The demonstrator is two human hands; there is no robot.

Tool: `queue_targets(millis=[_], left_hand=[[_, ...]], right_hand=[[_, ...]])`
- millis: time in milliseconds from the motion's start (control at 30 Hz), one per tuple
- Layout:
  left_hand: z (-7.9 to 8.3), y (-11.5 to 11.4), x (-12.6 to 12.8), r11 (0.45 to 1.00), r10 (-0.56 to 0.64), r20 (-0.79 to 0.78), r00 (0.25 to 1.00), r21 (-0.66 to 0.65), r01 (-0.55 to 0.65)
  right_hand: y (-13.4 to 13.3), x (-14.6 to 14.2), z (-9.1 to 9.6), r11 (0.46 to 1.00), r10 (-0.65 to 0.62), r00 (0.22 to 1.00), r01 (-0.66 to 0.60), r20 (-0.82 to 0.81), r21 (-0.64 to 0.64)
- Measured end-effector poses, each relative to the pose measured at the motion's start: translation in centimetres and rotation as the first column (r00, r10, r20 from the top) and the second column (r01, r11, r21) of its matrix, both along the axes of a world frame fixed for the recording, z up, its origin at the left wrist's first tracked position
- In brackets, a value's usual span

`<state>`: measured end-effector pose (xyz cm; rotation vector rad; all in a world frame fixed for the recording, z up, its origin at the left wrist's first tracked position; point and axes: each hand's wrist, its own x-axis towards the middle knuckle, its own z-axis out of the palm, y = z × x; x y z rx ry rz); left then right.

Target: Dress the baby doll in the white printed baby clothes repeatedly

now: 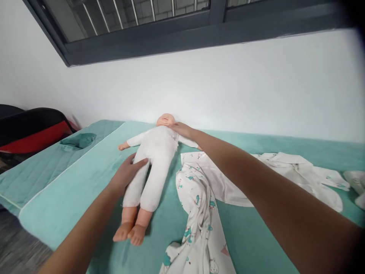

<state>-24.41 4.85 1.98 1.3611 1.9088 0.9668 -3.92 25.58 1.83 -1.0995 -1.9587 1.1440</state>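
A baby doll (156, 152) with a white cloth body and bare plastic head, hands and feet lies on its back on a green padded bed cover (119, 133). My left hand (129, 169) grips the doll's thigh at the side, thumb across the front and the other fingers partly hidden. By the doll's neck and shoulder is my right hand (182, 129), closed around that part, with its fingertips mostly out of sight. Just right of the doll lies a crumpled white baby garment (196, 205) printed with small green figures.
Another white baby garment (302, 171) is spread further right, partly behind my right forearm. A white cloth item (357, 182) sits at the right edge. The white wall (199, 87) and window frame (142, 36) border the bed's far side. A black and red object (34, 133) stands left.
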Motion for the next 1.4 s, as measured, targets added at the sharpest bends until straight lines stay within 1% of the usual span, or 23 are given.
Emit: queue_targets(millis=[33, 67, 100, 133, 200, 233, 300, 367, 467, 567, 667, 733, 833, 900, 967, 1033, 1100, 1167, 1200, 1267, 1300, 1333, 1400], left_hand=[[0.0, -0.6, 0.3, 0.995, 0.070, -0.225, 0.972, 0.089, -0.051], [0.0, -1.4, 1.0, 0.981, 0.114, -0.431, 0.895, 0.191, -0.032], [0.1, -2.3, 1.9, 0.961, 0.118, -0.597, 0.794, 0.271, 0.061], [0.1, -3.3, 3.0, 0.929, 0.077, -0.720, 0.689, 0.302, 0.212], [-0.2, -5.2, 5.8, 0.819, -0.091, -0.860, 0.503, 0.223, 0.528], [-0.4, -6.1, 7.2, 0.755, -0.168, -0.885, 0.434, 0.167, 0.634], [-0.9, -7.4, 10.0, 0.667, -0.272, -0.888, 0.371, 0.104, 0.738], [-1.1, -7.8, 12.5, 0.646, -0.321, -0.865, 0.385, 0.098, 0.757], [-0.3, -7.6, 15.6, 0.679, -0.339, -0.831, 0.441, 0.108, 0.726], [1.2, -7.4, 18.8, 0.692, -0.318, -0.807, 0.498, 0.162, 0.704], [2.3, -7.7, 22.1, 0.650, -0.264, -0.798, 0.542, 0.268, 0.711], [2.7, -7.8, 24.0, 0.639, -0.229, -0.794, 0.563, 0.314, 0.703], [3.4, -7.7, 25.8, 0.637, -0.213, -0.798, 0.563, 0.324, 0.700], [4.3, -7.7, 26.3, 0.655, -0.191, -0.796, 0.575, 0.333, 0.678], [5.6, -7.8, 26.6, 0.696, -0.143, -0.759, 0.635, 0.379, 0.610], [7.1, -8.3, 27.0, 0.730, -0.097, -0.670, 0.736, 0.455, 0.510], [8.4, -9.0, 27.7, 0.740, -0.091, -0.530, 0.843, 0.530, 0.413], [9.4, -9.8, 28.7, 0.747, -0.126, -0.369, 0.921, 0.576, 0.333], [9.7, -10.2, 29.3, 0.751, -0.157, -0.286, 0.945, 0.587, 0.302], [9.6, -11.2, 30.6, 0.770, -0.239, -0.090, 0.967, 0.589, 0.245], [9.3, -11.7, 31.2, 0.789, -0.285, 0.032, 0.958, 0.576, 0.215], [8.9, -12.2, 31.6, 0.809, -0.333, 0.153, 0.931, 0.553, 0.198], [7.6, -13.4, 32.0, 0.835, -0.417, 0.317, 0.852, 0.504, 0.221]], right_hand=[[0.0, 1.0, -0.6, 0.998, -0.054, 0.995, 0.053, 0.082, 0.012], [-0.1, 2.4, -1.2, 0.992, -0.124, 0.978, 0.120, 0.169, 0.033], [-0.3, 4.3, -1.8, 0.982, -0.188, 0.954, 0.181, 0.233, 0.052], [-0.7, 6.6, -2.2, 0.972, -0.237, 0.933, 0.228, 0.273, 0.064], [-1.9, 11.7, -2.9, 0.948, -0.319, 0.870, 0.302, 0.376, 0.104], [-2.8, 14.3, -3.0, 0.937, -0.348, 0.832, 0.326, 0.432, 0.128], [-5.2, 19.2, -3.0, 0.925, -0.375, 0.760, 0.340, 0.532, 0.167], [-8.0, 22.9, -2.4, 0.931, -0.359, 0.710, 0.312, 0.605, 0.187], [-12.4, 25.7, -0.9, 0.947, -0.320, 0.688, 0.219, 0.651, 0.234], [-16.8, 25.7, 1.0, 0.930, -0.323, 0.713, 0.118, 0.622, 0.348], [-21.4, 24.5, 2.7, 0.894, -0.303, 0.764, 0.022, 0.569, 0.447], [-24.4, 23.8, 3.8, 0.869, -0.269, 0.799, -0.040, 0.539, 0.492], [-28.3, 23.7, 5.2, 0.811, -0.207, 0.848, -0.130, 0.488, 0.570], [-30.1, 24.5, 6.0, 0.799, -0.214, 0.861, -0.118, 0.462, 0.589], [-31.2, 25.9, 6.7, 0.829, -0.299, 0.843, -0.002, 0.446, 0.559], [-31.9, 27.7, 7.1, 0.863, -0.390, 0.799, 0.144, 0.458, 0.484], [-32.4, 29.2, 7.1, 0.896, -0.407, 0.783, 0.240, 0.470, 0.375], [-33.3, 29.8, 6.5, 0.926, -0.356, 0.850, 0.265, 0.388, 0.269], [-33.8, 29.8, 6.0, 0.938, -0.322, 0.899, 0.261, 0.297, 0.229], [-35.1, 29.0, 4.8, 0.954, -0.257, 0.966, 0.248, 0.036, 0.168], [-35.8, 28.3, 4.2, 0.962, -0.230, 0.967, 0.243, -0.108, 0.124], [-36.5, 27.6, 3.6, 0.970, -0.213, 0.945, 0.234, -0.247, 0.061], [-37.6, 26.1, 2.5, 0.973, -0.229, 0.846, 0.199, -0.482, -0.112]])
